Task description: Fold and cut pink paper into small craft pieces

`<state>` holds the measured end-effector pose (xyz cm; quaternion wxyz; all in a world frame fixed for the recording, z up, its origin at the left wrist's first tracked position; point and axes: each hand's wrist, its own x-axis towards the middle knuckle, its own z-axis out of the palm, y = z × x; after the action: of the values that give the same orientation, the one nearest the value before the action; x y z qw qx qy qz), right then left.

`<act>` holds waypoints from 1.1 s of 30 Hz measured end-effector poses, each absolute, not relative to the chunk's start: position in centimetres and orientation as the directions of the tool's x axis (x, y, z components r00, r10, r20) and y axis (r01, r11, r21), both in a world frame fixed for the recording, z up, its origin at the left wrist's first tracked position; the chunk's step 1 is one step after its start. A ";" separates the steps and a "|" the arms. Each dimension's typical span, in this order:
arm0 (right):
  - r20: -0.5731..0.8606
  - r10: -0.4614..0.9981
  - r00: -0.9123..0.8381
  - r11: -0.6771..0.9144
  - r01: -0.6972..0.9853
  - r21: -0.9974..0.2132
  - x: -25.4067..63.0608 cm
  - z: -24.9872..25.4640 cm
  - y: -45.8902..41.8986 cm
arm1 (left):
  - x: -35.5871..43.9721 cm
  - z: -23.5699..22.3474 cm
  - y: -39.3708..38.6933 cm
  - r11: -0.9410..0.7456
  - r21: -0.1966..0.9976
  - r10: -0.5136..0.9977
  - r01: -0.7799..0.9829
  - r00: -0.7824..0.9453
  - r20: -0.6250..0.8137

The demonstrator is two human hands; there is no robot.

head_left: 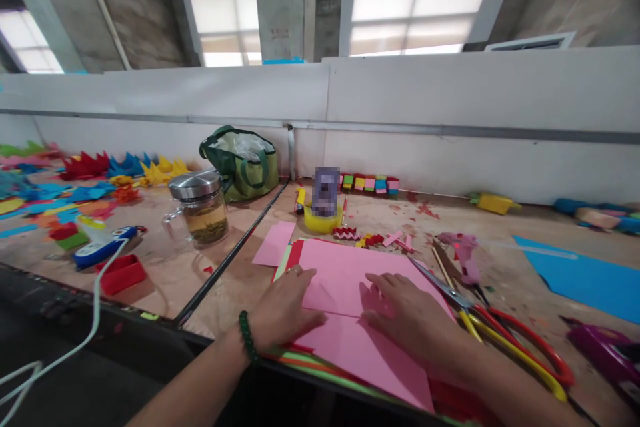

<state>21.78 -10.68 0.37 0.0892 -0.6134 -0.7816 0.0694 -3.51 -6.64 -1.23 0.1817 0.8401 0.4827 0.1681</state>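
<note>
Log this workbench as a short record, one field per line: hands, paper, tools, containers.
Left hand: open, resting on the pink paper sheets; green beaded bracelet at its wrist
Right hand: open, on the same sheets
Other paper: blue sheet, far right
Tools: scissors with red and yellow handles, pink glue gun, both right of the pink sheets
Containers: clear glass mug with metal lid, holding yellowish liquid and leaves; green fabric bag behind it

left wrist (pixel 256 328): dark green bracelet (pixel 246 335), round beads | left hand (pixel 289 300): slim ring (pixel 296 269)
</note>
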 end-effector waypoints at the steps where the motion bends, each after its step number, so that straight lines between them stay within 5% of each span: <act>1: 0.063 0.970 -0.237 0.245 0.941 -0.232 21.6 0.0 -10.6 | -3.1 -1.7 -6.5 -0.451 0.514 0.873 0.730 0.479 0.087; 4: 0.089 0.968 -0.236 0.252 0.920 -0.302 21.5 -0.8 -10.4 | -2.4 -2.5 -6.7 -0.402 0.630 0.880 0.664 0.470 0.066; 7: 0.229 0.949 -0.216 0.290 0.885 -0.364 21.6 -0.5 -10.4 | -2.4 -1.6 -7.8 -0.472 0.604 0.867 0.642 0.461 0.188; 12: 0.621 0.678 -0.393 0.644 0.724 -0.246 21.0 1.4 -10.7 | -2.5 1.1 -10.5 -0.690 0.179 0.698 0.701 0.579 0.421; 16: 0.574 0.594 -0.563 0.760 0.627 -0.171 20.8 1.0 -11.1 | -2.4 1.1 -11.8 -0.702 0.009 0.670 0.712 0.657 0.346; 22: 0.480 0.681 -0.553 0.726 0.597 -0.342 21.9 -2.0 -11.7 | -4.0 0.6 -10.9 -0.731 0.196 0.683 0.654 0.698 0.218; 27: 0.272 0.865 -0.422 0.496 0.634 -0.593 22.2 -1.8 -12.1 | -5.3 0.1 -9.5 -0.706 0.380 0.685 0.598 0.713 0.150; 33: 0.110 0.929 -0.355 0.330 0.654 -0.680 21.9 -0.8 -11.6 | -5.0 -1.3 -7.7 -0.568 0.604 0.779 0.559 0.602 0.175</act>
<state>21.88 -11.65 -0.78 0.2504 -0.5099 -0.7761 0.2737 -5.01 -7.74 -1.25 0.2531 0.8584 0.3897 0.2171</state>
